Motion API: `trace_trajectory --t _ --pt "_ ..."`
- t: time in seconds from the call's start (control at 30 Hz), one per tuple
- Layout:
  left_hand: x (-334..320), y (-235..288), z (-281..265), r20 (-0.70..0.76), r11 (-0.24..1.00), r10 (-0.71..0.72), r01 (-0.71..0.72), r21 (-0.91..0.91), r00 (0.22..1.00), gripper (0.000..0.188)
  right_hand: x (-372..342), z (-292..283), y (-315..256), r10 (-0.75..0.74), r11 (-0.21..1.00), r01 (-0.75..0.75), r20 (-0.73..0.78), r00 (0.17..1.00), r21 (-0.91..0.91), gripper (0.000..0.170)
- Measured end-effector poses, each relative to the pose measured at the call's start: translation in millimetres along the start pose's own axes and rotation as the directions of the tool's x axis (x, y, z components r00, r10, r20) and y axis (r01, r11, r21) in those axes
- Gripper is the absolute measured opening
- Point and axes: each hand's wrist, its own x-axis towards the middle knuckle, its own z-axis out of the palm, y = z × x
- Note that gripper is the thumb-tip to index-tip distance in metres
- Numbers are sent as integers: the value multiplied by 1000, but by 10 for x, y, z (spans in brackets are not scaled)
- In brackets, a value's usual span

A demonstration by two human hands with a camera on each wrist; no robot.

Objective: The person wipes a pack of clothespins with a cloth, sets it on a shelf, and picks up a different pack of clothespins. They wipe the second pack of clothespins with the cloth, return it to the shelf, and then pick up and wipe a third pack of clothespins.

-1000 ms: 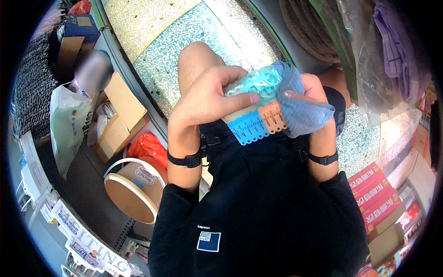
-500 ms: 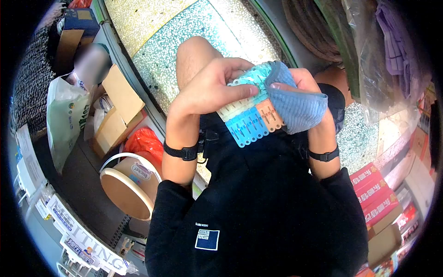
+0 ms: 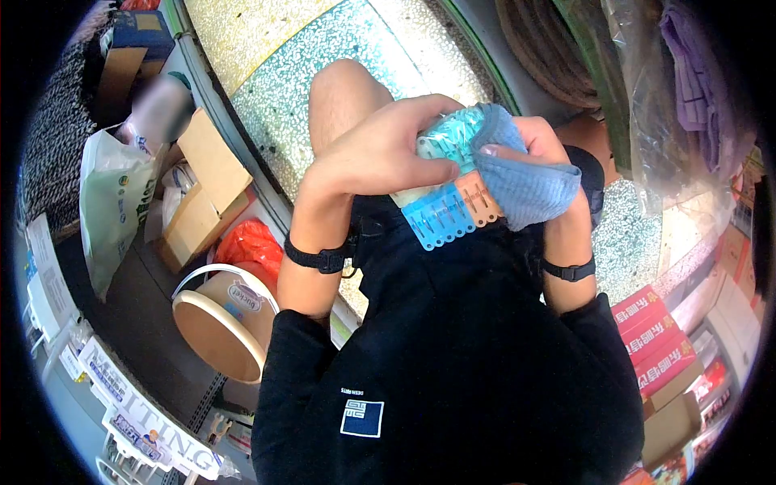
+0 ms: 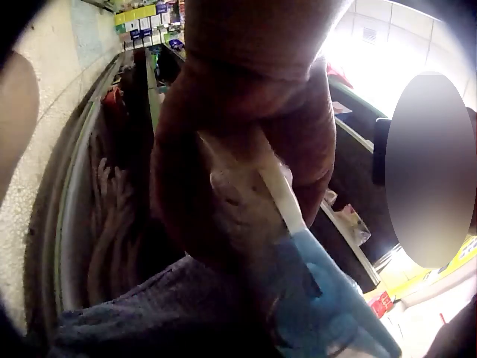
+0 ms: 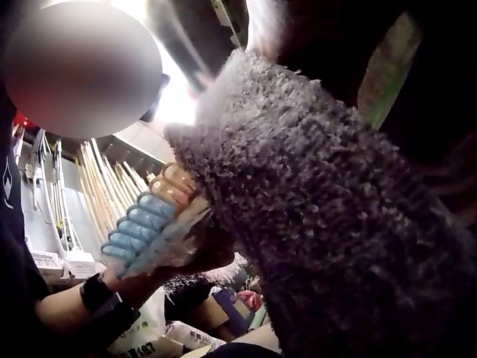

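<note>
In the head view my left hand (image 3: 376, 153) grips a plastic-wrapped pack of clips, its thumb lying across the front. Blue clips (image 3: 440, 217) and orange clips (image 3: 477, 199) hang in rows below the thumb, with teal ones (image 3: 447, 137) above. My right hand (image 3: 540, 137) pinches a folded blue-grey cloth (image 3: 529, 192), which overlaps the pack's right side. The left wrist view has the left hand (image 4: 246, 112) over the wrapped pack (image 4: 328, 298). Fuzzy cloth (image 5: 320, 186) fills much of the right wrist view, beside the blue clips (image 5: 141, 227); it hides the right fingers.
A beige bucket (image 3: 214, 335), an opened cardboard box (image 3: 198, 226) and a white-green bag (image 3: 117, 202) stand at left. Plastic-wrapped purple cloth (image 3: 691, 81) hangs at upper right, red boxes (image 3: 655, 339) sit at lower right. Speckled floor (image 3: 323, 73) lies beyond the knees.
Compared with half a second ago, the left hand has shifted slightly right and covers more of the pack. The pack's lower edge has risen a little; the cloth has moved slightly right.
</note>
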Motion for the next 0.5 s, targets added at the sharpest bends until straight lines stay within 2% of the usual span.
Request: trace_trajectory --t 0.03,0.1,0.2,0.37,0.5 --pt "1 21 7 0 1000 -2 2 1 1000 57 5 -2 -10 5 1000 -5 4 1000 -10 17" --pt "6 72 16 1 992 -114 114 -54 993 57 21 0 6 -13 1000 13 3 1000 -29 17" --pt "18 53 19 7 988 -146 146 -41 989 56 13 23 7 -15 998 14 -9 1000 -63 17" --pt "48 -16 61 -12 987 -154 153 -46 988 52 47 20 21 26 992 -26 4 1000 -123 17" --pt "47 -87 94 -47 989 -136 133 -68 990 50 47 79 -4 78 996 -79 -18 997 -48 18"
